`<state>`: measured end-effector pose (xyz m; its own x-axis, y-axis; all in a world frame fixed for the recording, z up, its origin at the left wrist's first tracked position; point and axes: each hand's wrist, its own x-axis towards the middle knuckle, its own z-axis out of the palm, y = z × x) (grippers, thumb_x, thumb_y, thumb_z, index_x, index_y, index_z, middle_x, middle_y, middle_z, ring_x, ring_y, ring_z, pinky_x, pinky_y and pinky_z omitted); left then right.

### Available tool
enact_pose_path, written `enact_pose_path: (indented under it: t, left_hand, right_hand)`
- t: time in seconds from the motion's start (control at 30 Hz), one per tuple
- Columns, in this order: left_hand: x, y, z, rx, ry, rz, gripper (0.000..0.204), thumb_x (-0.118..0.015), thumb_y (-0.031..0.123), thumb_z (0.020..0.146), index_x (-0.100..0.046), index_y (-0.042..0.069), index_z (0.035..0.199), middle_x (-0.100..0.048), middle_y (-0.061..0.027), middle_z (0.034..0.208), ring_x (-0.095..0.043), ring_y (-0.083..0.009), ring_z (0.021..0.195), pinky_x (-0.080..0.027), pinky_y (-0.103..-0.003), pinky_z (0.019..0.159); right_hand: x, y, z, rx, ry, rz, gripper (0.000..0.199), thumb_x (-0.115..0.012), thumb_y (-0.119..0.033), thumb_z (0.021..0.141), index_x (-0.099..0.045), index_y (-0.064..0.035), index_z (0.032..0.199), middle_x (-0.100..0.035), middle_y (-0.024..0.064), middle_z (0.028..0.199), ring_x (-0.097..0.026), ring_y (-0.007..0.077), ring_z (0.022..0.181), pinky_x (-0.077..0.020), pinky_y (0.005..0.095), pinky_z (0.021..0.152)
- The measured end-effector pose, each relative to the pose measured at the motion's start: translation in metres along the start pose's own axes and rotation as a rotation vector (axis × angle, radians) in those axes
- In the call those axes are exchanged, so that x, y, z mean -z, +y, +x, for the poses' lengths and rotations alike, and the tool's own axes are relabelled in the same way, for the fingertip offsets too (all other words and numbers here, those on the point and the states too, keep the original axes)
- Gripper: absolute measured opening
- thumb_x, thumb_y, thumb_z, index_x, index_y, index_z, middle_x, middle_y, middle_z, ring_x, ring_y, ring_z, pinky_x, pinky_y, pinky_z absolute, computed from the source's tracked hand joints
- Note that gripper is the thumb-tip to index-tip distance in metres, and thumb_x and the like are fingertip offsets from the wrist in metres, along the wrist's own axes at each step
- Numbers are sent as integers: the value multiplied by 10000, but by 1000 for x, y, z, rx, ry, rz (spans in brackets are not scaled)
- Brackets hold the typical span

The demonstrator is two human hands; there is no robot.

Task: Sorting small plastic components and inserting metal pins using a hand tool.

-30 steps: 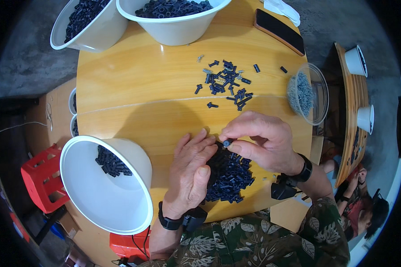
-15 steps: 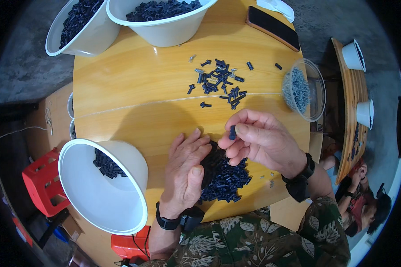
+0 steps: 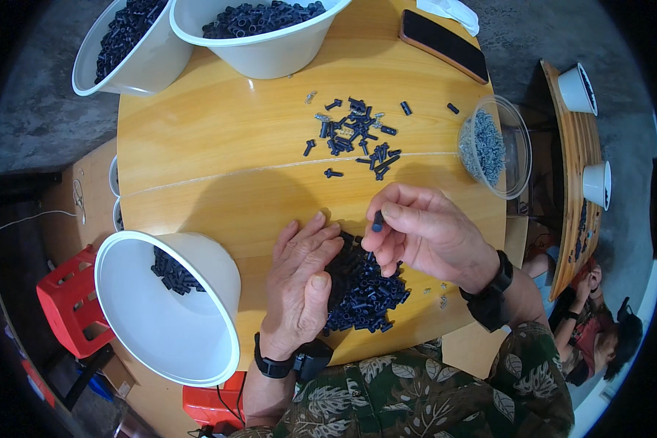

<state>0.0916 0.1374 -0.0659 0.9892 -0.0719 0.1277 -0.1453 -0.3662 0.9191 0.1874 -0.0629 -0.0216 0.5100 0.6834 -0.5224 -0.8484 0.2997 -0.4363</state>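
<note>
Since a second ago the right hand (image 3: 434,237) had lifted off the pile of small black plastic parts (image 3: 365,288) and come up with one black part (image 3: 377,220) pinched between thumb and forefinger; half a second ago it was already raised, and it hardly shifted after that. The grip was narrow, closed on that single part, held just above the far edge of the pile. The left hand (image 3: 303,281) stayed flat, palm down, fingers together and not holding anything, resting on the left side of the pile and partly covering it. The pile lay on the round wooden surface (image 3: 212,168) at the near edge, between both hands.

A tilted white bowl (image 3: 164,332) sat just left of the left hand, overhanging the surface edge, with a few black parts (image 3: 171,270) inside. Farther out lay a scatter of loose black parts (image 3: 358,135) mixed with a few small metal bits, well apart from the hands. A clear plastic tub (image 3: 498,146) of small metal screws stood at the right edge. Two big white bowls (image 3: 263,33) filled with black parts stood at the far side, and a dark phone (image 3: 443,45) lay near them. Black wristbands were on both wrists.
</note>
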Motion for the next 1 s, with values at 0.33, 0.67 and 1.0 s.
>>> enact_pose_path:
  t: [0.33,0.67,1.0]
  left_hand:
    - [0,1,-2,-1,3,86,252,-604,200,940,-654,4,1090,-661,-175,1164,-570,-351,1221,-350,-504,1076]
    - [-3,3,2,2,58,67,129,-615,102,921,-604,42,1034,-667,-165,1123,-586,-344,1201,-366,-505,1063]
    - [-1,-2,0,-32,57,38,132,-577,41,914,-624,37,1037,-674,-158,1107,-592,-339,1195,-363,-494,1063]
  right_hand:
    - [-7,-2,-1,122,144,-574,110,-571,-48,970,-611,12,1053,-680,87,880,-668,132,757,-563,268,700]
    - [-14,20,4,171,59,-659,107,-638,-81,945,-626,3,1011,-658,39,875,-639,69,751,-559,221,666]
    - [-19,20,4,277,37,-964,90,-627,-9,927,-622,19,1013,-674,47,859,-647,74,738,-532,216,667]
